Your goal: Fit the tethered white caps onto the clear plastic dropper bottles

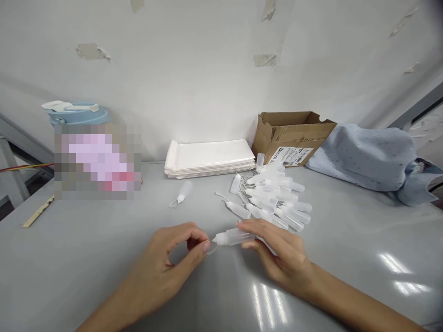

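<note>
My right hand [277,249] grips a translucent white squeeze bottle [235,237] by its body, thumb and fingers on either side. The bottle lies nearly level just above the table, its white collar and thin tip pointing left. At that tip, my left hand [183,253] is closed in a pinch of thumb and index finger; the fingertips hide the very end. A clear loop [212,249] hangs by the tip, under the left fingertips. Behind my right hand lies a pile of similar bottles [273,193], several with thin tails. One bottle [184,191] with a loop lies apart.
A stack of white padded envelopes [211,157] rests against the wall. Beside it stands an open cardboard box [294,138], with a pale blue cloth [367,157] at right. A blue container [78,114] stands far left behind a blurred patch. A narrow strip [38,212] lies nearby.
</note>
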`<action>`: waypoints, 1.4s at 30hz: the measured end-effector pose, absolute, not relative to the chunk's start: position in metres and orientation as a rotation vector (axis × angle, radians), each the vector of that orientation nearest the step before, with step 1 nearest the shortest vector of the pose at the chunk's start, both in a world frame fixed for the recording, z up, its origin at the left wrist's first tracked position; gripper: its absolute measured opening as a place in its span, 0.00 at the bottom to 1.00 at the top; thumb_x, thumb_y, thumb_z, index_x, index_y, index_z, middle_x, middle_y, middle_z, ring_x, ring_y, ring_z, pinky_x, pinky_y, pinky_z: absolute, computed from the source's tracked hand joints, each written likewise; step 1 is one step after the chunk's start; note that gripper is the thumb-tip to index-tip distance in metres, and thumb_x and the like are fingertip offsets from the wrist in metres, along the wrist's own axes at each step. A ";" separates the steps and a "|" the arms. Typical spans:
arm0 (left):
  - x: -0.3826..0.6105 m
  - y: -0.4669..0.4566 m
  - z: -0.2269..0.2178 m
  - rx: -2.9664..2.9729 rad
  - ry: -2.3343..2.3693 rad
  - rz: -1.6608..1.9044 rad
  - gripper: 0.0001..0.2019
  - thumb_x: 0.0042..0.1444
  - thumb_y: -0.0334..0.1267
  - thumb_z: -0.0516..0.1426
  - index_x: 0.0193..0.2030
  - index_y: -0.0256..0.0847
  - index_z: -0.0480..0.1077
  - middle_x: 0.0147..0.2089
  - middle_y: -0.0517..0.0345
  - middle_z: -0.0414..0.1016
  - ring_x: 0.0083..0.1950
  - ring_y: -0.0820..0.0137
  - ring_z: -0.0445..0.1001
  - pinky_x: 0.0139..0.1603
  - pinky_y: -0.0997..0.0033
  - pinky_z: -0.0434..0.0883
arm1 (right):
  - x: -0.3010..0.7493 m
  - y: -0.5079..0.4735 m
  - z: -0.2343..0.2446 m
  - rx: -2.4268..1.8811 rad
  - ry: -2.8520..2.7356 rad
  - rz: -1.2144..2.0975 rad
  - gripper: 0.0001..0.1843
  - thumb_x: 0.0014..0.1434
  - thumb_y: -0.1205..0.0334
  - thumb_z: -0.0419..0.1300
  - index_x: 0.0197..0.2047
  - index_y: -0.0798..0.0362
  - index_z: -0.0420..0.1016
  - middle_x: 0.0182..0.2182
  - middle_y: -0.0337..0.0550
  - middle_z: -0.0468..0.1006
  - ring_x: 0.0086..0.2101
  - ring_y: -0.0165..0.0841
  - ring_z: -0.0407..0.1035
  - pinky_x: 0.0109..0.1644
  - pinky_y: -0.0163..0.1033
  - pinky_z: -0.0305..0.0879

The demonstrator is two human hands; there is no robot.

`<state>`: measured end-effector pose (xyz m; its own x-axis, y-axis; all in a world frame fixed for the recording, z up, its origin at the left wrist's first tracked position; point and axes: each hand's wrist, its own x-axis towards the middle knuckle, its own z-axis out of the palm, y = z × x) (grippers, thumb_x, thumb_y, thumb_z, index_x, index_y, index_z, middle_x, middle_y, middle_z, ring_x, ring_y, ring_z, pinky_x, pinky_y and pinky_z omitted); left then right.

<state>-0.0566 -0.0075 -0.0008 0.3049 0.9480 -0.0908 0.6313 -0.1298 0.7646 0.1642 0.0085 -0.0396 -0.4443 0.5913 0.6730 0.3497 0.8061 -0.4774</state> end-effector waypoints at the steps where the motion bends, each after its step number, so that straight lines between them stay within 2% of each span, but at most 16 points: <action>1: -0.058 -0.007 -0.001 1.876 1.411 0.536 0.14 0.59 0.44 0.49 0.27 0.43 0.69 0.26 0.63 0.69 0.30 0.72 0.68 0.27 0.78 0.64 | 0.164 0.011 -0.039 -0.709 -2.121 0.307 0.16 0.62 0.72 0.52 0.53 0.55 0.65 0.38 0.48 0.77 0.39 0.34 0.73 0.41 0.39 0.74; 4: -0.065 -0.002 -0.005 2.017 1.500 0.573 0.13 0.58 0.43 0.49 0.28 0.42 0.69 0.26 0.62 0.70 0.29 0.72 0.68 0.22 0.80 0.61 | 0.165 0.018 -0.037 -0.829 -2.287 0.147 0.14 0.63 0.65 0.53 0.52 0.58 0.66 0.43 0.55 0.76 0.47 0.42 0.70 0.48 0.50 0.71; 7: -0.072 0.004 -0.012 2.154 1.766 0.717 0.12 0.58 0.41 0.49 0.30 0.41 0.70 0.27 0.59 0.70 0.29 0.70 0.68 0.21 0.78 0.60 | 0.165 0.023 -0.037 -0.988 -2.466 0.000 0.19 0.62 0.56 0.54 0.51 0.61 0.67 0.52 0.64 0.70 0.56 0.51 0.61 0.53 0.61 0.64; 11: -0.074 0.011 -0.018 2.210 2.061 0.501 0.14 0.58 0.43 0.47 0.33 0.40 0.71 0.28 0.57 0.72 0.29 0.67 0.69 0.26 0.71 0.62 | 0.166 0.022 -0.041 -1.138 -2.590 -0.023 0.24 0.60 0.47 0.54 0.49 0.59 0.70 0.53 0.64 0.69 0.59 0.55 0.54 0.55 0.68 0.56; 14: -0.071 0.012 -0.017 2.183 2.148 0.319 0.16 0.60 0.45 0.46 0.36 0.39 0.71 0.30 0.55 0.73 0.30 0.63 0.71 0.27 0.69 0.61 | 0.166 0.022 -0.042 -1.174 -2.573 0.038 0.23 0.61 0.47 0.53 0.47 0.59 0.72 0.50 0.63 0.70 0.58 0.55 0.56 0.55 0.69 0.53; 17: -0.070 0.010 -0.016 2.193 2.139 0.346 0.16 0.60 0.45 0.45 0.37 0.40 0.70 0.32 0.55 0.74 0.32 0.62 0.72 0.28 0.69 0.62 | 0.168 0.024 -0.040 -1.112 -2.467 0.136 0.16 0.64 0.55 0.52 0.44 0.59 0.73 0.47 0.60 0.72 0.53 0.50 0.63 0.55 0.64 0.58; 20: -0.070 0.010 -0.018 2.183 2.119 0.330 0.14 0.60 0.44 0.45 0.39 0.40 0.69 0.33 0.55 0.74 0.33 0.63 0.73 0.28 0.69 0.64 | 0.171 0.025 -0.037 -1.017 -2.280 0.209 0.08 0.63 0.66 0.52 0.41 0.56 0.72 0.43 0.55 0.73 0.47 0.43 0.67 0.49 0.53 0.66; 22: -0.069 0.009 -0.019 2.172 2.083 0.375 0.14 0.60 0.43 0.46 0.40 0.40 0.69 0.33 0.55 0.74 0.33 0.63 0.73 0.28 0.68 0.65 | 0.172 0.023 -0.032 -1.001 -2.153 0.312 0.07 0.62 0.69 0.52 0.38 0.54 0.71 0.39 0.50 0.74 0.43 0.39 0.69 0.44 0.46 0.68; 26: -0.064 0.005 -0.019 2.098 1.848 0.640 0.14 0.60 0.45 0.48 0.47 0.42 0.67 0.31 0.58 0.72 0.33 0.67 0.72 0.24 0.74 0.66 | 0.171 0.015 -0.021 -1.078 -1.946 0.761 0.04 0.61 0.67 0.53 0.34 0.50 0.67 0.30 0.40 0.74 0.32 0.32 0.70 0.34 0.37 0.67; 29: -0.059 0.000 -0.015 1.957 1.641 0.704 0.17 0.60 0.45 0.49 0.54 0.45 0.63 0.35 0.59 0.73 0.34 0.70 0.72 0.20 0.79 0.65 | 0.170 0.010 -0.015 -1.101 -1.856 1.052 0.04 0.61 0.64 0.54 0.33 0.50 0.65 0.29 0.39 0.74 0.32 0.33 0.70 0.33 0.36 0.65; 31: -0.057 -0.004 -0.011 1.865 1.549 0.752 0.17 0.60 0.45 0.50 0.55 0.46 0.62 0.36 0.59 0.73 0.36 0.70 0.73 0.20 0.80 0.64 | 0.169 0.009 -0.013 -1.090 -1.826 1.162 0.05 0.61 0.63 0.54 0.32 0.50 0.64 0.29 0.39 0.74 0.32 0.33 0.70 0.33 0.37 0.64; 36: -0.055 -0.008 -0.005 1.674 1.603 0.909 0.14 0.58 0.48 0.51 0.45 0.45 0.70 0.33 0.59 0.74 0.33 0.70 0.73 0.18 0.81 0.62 | 0.167 0.009 -0.012 -1.093 -1.796 1.265 0.06 0.60 0.62 0.55 0.32 0.50 0.62 0.27 0.38 0.73 0.31 0.32 0.69 0.34 0.37 0.63; 42: -0.056 -0.008 -0.004 1.761 1.549 0.925 0.10 0.59 0.44 0.51 0.33 0.44 0.71 0.27 0.62 0.72 0.28 0.73 0.70 0.18 0.81 0.62 | 0.166 0.007 -0.014 -1.087 -1.780 1.343 0.06 0.60 0.60 0.55 0.34 0.50 0.62 0.29 0.39 0.75 0.31 0.32 0.70 0.34 0.38 0.63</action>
<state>-0.0556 -0.0080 -0.0042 0.0713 0.9916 0.1080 0.5651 -0.1294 0.8148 0.1660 0.0066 -0.0143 -0.4459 0.8950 0.0163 0.2303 0.1324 -0.9641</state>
